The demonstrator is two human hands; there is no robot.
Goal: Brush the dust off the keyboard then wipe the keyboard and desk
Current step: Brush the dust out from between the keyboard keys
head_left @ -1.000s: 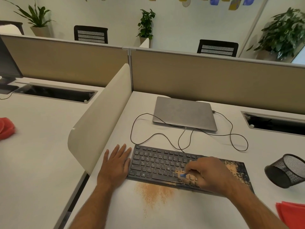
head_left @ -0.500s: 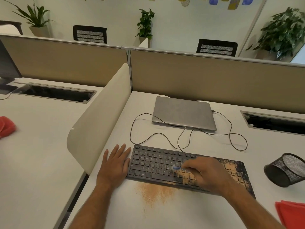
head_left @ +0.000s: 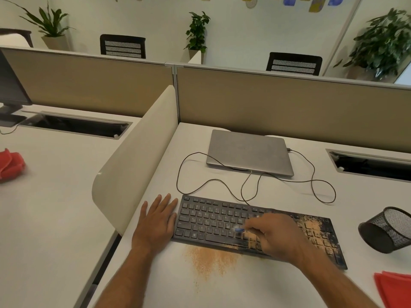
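A black keyboard [head_left: 213, 221] lies on the white desk [head_left: 255, 290], its right half coated with orange-brown dust [head_left: 313, 227]. More of the dust [head_left: 211, 261] is spread on the desk just in front of the keyboard. My right hand [head_left: 275, 236] is over the keyboard's middle and grips a small brush with a blue tip [head_left: 239, 230]; most of the brush is hidden in the fingers. Flat on the desk, my left hand [head_left: 156, 223] rests with straight fingers against the keyboard's left end.
A closed grey laptop [head_left: 249, 152] sits behind the keyboard, with a looping cable [head_left: 311, 187] between them. A tipped black mesh cup [head_left: 388, 230] lies at the right, a red cloth [head_left: 393, 287] at the bottom right. A cream divider [head_left: 138, 156] bounds the left.
My right hand has slid the brush leftward along the keyboard's lower rows. The left hand has stayed in place.
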